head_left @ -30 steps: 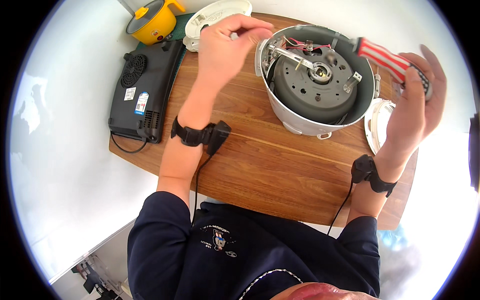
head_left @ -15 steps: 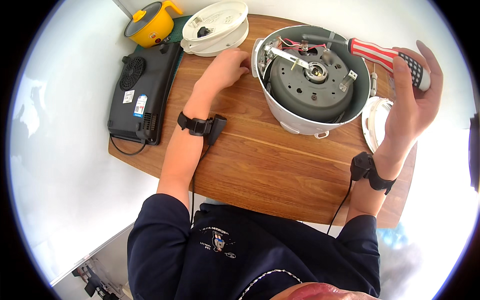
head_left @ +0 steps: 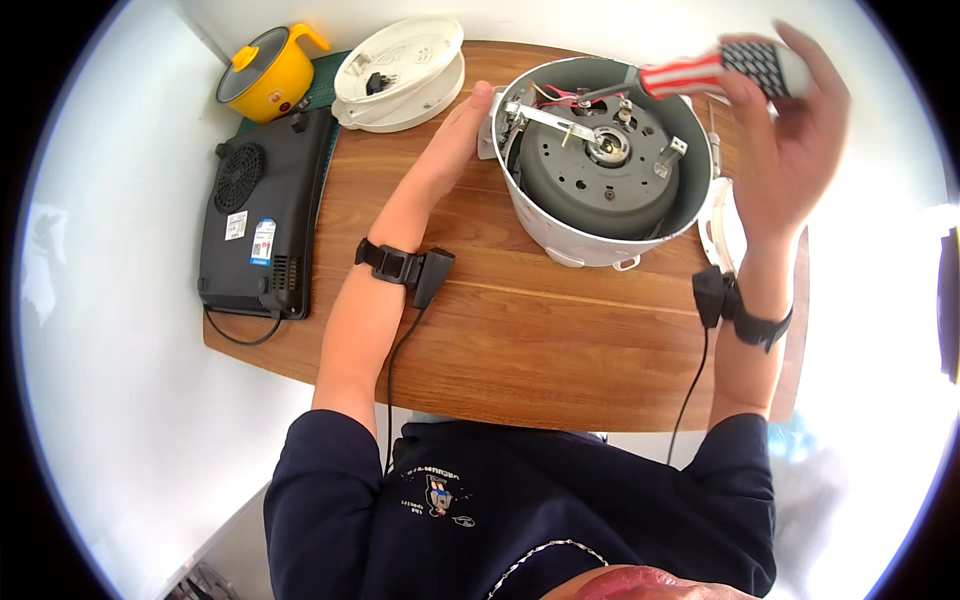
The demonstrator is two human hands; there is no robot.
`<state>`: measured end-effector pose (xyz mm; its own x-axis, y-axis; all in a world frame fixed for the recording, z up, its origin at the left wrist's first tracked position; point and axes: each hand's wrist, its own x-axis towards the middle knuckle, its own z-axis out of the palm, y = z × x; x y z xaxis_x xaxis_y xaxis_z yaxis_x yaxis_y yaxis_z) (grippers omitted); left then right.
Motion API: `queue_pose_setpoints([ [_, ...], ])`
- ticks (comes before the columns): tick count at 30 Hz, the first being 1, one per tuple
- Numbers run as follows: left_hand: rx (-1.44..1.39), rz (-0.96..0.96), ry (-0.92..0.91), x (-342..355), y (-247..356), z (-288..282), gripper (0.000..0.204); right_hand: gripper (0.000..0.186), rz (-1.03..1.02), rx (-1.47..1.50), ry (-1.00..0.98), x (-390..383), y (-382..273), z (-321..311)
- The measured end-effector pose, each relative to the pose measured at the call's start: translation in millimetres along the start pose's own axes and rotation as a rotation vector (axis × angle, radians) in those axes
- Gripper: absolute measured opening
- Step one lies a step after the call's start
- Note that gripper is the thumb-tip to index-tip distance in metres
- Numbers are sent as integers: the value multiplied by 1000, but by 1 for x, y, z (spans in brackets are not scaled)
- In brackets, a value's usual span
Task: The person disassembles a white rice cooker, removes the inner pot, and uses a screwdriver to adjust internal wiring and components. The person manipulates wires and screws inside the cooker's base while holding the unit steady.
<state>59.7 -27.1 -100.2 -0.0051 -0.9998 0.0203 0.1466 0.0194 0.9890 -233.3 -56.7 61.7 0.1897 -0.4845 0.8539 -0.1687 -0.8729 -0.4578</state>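
A rice cooker body (head_left: 592, 250) with its underside uncovered stands at the back middle of the table. Inside it show a grey metal inner housing (head_left: 560, 178), a metal strip across it, and red and white wires. My right hand (head_left: 795, 150) is wrapped round the handle of a screwdriver (head_left: 690, 76) with red and white stripes and a starred dark end. The screwdriver's shaft reaches over the cooker's rim toward the wires; whether its tip touches anything I cannot tell. My left hand (head_left: 455, 150), fingers stretched out, rests against the cooker's left side near a side lug.
A black induction cooker (head_left: 262, 215) lies on the left, partly over a green mat (head_left: 322, 88). Behind it stands a yellow electric pot (head_left: 268, 75). White plastic covers (head_left: 400, 75) are stacked near the back, and a white ring-shaped part (head_left: 722, 225) lies right of the cooker.
My left hand has moved up and right onto the cooker's side. The right hand and screwdriver have shifted left, bringing the shaft deeper over the cooker. The view has shifted slightly.
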Motion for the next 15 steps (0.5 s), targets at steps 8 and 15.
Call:
queue_pose_setpoints([
  [8,281,448,70,-6,33,10,61,53,-84,-378,-185,29,-34,20],
  [15,614,634,-24,-19,46,40,54,50,-73,-389,-202,33,-37,24],
])
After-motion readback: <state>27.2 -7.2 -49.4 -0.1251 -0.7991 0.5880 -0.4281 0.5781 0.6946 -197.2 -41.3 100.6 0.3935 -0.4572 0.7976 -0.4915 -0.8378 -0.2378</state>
